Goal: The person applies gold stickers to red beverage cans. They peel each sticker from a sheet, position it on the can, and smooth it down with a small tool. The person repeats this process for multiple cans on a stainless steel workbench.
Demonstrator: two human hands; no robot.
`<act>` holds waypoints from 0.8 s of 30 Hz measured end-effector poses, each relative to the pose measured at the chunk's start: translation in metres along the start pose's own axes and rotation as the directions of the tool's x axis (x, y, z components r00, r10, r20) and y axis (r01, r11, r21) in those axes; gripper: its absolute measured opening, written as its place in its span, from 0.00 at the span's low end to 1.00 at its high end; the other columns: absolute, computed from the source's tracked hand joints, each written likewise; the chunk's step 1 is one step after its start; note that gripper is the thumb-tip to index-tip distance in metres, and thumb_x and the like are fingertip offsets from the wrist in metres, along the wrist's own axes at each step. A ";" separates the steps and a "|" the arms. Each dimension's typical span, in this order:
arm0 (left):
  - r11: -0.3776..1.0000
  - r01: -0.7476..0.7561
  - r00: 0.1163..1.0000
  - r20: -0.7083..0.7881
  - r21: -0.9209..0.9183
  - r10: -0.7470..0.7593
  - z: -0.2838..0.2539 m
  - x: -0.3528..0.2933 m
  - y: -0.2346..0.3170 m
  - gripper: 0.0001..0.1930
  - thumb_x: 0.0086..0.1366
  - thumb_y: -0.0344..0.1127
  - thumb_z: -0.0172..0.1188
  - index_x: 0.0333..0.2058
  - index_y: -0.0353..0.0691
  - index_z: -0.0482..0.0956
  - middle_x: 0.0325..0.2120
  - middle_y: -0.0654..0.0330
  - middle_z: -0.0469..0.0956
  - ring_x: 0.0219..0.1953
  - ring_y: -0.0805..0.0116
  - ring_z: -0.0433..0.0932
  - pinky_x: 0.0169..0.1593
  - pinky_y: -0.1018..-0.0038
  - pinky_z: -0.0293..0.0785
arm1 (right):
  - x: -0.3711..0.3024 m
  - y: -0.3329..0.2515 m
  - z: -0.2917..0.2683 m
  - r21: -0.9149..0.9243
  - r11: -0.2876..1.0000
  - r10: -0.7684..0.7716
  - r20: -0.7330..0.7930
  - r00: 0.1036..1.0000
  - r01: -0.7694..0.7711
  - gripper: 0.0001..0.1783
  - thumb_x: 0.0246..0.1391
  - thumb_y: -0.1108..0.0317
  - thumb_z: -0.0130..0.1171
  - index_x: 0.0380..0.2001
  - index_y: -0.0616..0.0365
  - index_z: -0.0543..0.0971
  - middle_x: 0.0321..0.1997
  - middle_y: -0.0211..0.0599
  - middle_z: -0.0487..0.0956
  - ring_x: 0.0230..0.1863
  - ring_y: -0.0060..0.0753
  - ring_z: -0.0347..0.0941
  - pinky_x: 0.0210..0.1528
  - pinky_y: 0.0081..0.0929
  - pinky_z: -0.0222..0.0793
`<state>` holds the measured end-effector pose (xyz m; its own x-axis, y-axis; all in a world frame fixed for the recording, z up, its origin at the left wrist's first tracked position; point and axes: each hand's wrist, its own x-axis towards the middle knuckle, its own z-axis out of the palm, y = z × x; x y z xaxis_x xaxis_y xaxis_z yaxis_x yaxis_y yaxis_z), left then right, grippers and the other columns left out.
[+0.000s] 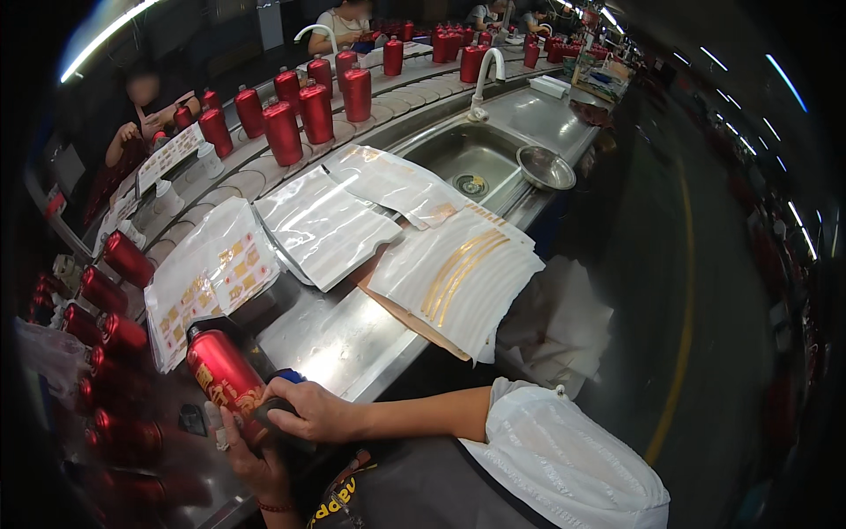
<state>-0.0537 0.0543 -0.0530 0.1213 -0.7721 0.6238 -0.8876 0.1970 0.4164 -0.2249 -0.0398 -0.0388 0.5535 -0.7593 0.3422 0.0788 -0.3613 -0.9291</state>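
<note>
A white faucet point(477, 113) stood over a steel sink point(504, 161), with a round metal bowl point(546, 167) resting at the sink's right rim. Beyond lay a white box point(550, 86). A yellow line point(688, 300) curved along the dark floor point(639, 353), and a light tube point(104, 40) glowed upper left.

Room over the steel counter point(322, 339) beyond the right hand point(315, 412), white sheets point(324, 231) ahead, red bottles point(129, 258) leftward.

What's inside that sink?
In the sink, a round drain shows at the bottom. White sheets overlap its left side, and the metal bowl covers a bit of the right rim; whatever lies beneath those can't be seen.
</note>
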 end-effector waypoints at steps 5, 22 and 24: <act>0.985 0.164 0.985 0.048 0.046 -0.166 -0.007 -0.004 0.012 0.36 0.66 0.43 0.61 0.67 0.32 0.61 0.64 0.39 0.66 0.68 0.40 0.62 0.73 0.50 0.44 | -0.001 -0.004 -0.006 0.007 0.999 0.038 0.024 0.999 -0.038 0.16 0.60 0.64 0.58 0.46 0.63 0.71 0.36 0.59 0.80 0.43 0.65 0.77 0.44 0.47 0.72; 0.997 -0.007 1.000 -0.002 0.070 0.007 -0.003 0.008 0.008 0.47 0.56 0.47 0.72 0.69 0.39 0.58 0.66 0.44 0.63 0.69 0.43 0.62 0.70 0.43 0.52 | -0.002 -0.014 -0.016 0.025 0.979 0.197 0.112 0.974 -0.201 0.10 0.65 0.67 0.57 0.45 0.62 0.73 0.34 0.28 0.76 0.35 0.16 0.69 0.39 0.17 0.68; 0.996 0.069 0.995 -0.061 -0.063 -0.073 -0.001 -0.005 0.003 0.47 0.58 0.49 0.71 0.69 0.36 0.58 0.65 0.43 0.65 0.68 0.44 0.63 0.69 0.44 0.55 | -0.004 -0.012 -0.015 0.048 0.977 0.205 0.072 0.976 -0.209 0.09 0.62 0.70 0.58 0.42 0.63 0.75 0.29 0.30 0.77 0.31 0.18 0.70 0.36 0.20 0.69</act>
<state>-0.0564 0.0592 -0.0549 0.2123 -0.7462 0.6310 -0.8471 0.1813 0.4995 -0.2401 -0.0402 -0.0266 0.6160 -0.7763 0.1337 0.0016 -0.1685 -0.9857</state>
